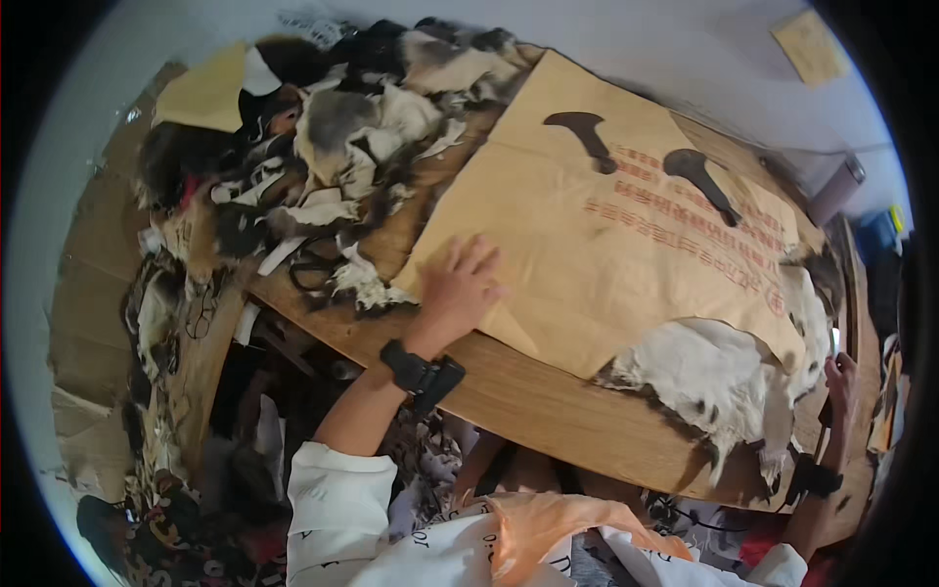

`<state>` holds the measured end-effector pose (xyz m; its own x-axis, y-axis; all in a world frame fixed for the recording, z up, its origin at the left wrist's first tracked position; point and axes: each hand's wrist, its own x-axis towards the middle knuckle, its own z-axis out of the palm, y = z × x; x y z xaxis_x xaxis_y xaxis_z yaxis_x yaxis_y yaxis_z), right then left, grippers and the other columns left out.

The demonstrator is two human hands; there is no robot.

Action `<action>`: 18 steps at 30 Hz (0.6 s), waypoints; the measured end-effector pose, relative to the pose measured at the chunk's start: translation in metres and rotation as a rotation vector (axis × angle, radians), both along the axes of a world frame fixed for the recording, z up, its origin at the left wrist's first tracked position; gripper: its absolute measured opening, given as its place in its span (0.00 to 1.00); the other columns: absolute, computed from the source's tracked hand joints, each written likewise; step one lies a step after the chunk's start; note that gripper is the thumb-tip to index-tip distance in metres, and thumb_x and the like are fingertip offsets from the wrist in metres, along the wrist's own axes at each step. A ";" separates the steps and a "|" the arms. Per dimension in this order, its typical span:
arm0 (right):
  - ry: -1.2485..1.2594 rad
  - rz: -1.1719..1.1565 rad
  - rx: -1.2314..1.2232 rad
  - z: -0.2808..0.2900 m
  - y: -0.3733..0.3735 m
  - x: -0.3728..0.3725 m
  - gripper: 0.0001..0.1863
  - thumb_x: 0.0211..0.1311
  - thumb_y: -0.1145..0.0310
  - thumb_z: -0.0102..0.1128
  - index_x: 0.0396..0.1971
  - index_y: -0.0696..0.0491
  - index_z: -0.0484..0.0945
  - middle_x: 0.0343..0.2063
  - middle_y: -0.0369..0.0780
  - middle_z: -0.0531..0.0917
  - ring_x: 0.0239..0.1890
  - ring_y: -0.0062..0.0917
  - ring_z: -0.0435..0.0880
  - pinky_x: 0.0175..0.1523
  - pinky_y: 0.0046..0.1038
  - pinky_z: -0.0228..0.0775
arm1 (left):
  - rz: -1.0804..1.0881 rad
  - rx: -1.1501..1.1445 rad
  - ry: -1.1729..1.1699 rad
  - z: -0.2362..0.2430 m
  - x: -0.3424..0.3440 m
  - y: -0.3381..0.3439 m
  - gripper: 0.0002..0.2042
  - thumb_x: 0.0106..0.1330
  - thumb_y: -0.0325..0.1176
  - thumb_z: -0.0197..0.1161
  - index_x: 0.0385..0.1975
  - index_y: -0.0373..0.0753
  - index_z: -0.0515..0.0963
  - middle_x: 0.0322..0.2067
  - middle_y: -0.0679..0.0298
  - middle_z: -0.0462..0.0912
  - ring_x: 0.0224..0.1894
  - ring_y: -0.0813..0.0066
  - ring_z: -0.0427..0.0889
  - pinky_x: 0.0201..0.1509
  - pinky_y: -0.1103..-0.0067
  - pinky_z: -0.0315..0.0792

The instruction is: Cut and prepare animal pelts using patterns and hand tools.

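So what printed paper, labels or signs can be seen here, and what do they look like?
Paper sheet: large, tan, lying on the wooden table under the left hand, with rows of red print toward its right side.
Yellow note: small, squarish, stuck on the pale wall, upper right.
Tan sheet: plain, behind the fur scraps, upper left.

I am in a small fur or hide workshop, at a long wooden workbench crowded with the stuff of the trade. A heap of black, grey and white fur scraps covers its far left end with a pair of scissors among them, and a large brown paper pattern sheet lies over a white pelt, held flat by two dark metal weights. More offcuts litter the floor beside the bench.
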<state>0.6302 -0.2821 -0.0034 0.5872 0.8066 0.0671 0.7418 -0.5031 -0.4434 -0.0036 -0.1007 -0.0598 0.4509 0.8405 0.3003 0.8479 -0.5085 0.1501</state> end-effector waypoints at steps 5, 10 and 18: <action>-0.305 0.232 0.068 0.009 0.074 -0.118 0.09 0.49 0.68 0.55 0.26 0.59 0.74 0.12 0.42 0.69 0.15 0.20 0.66 0.22 0.26 0.58 | -0.059 -0.116 -0.084 0.032 -0.025 -0.014 0.15 0.58 0.36 0.55 0.44 0.39 0.74 0.52 0.58 0.69 0.58 0.61 0.61 0.57 0.67 0.59; -0.214 0.380 0.029 0.035 0.131 -0.268 0.10 0.46 0.69 0.57 0.28 0.58 0.75 0.14 0.43 0.71 0.15 0.24 0.69 0.23 0.28 0.61 | 0.153 -0.033 -0.049 0.025 -0.119 -0.023 0.15 0.58 0.38 0.56 0.44 0.43 0.75 0.48 0.65 0.73 0.58 0.67 0.61 0.58 0.64 0.56; -0.085 0.872 0.135 0.034 0.192 -0.424 0.08 0.42 0.74 0.58 0.26 0.60 0.75 0.15 0.40 0.71 0.17 0.22 0.71 0.23 0.23 0.63 | 0.145 -0.052 -0.014 0.034 -0.147 -0.021 0.12 0.47 0.42 0.64 0.28 0.44 0.77 0.37 0.69 0.73 0.50 0.66 0.64 0.58 0.53 0.48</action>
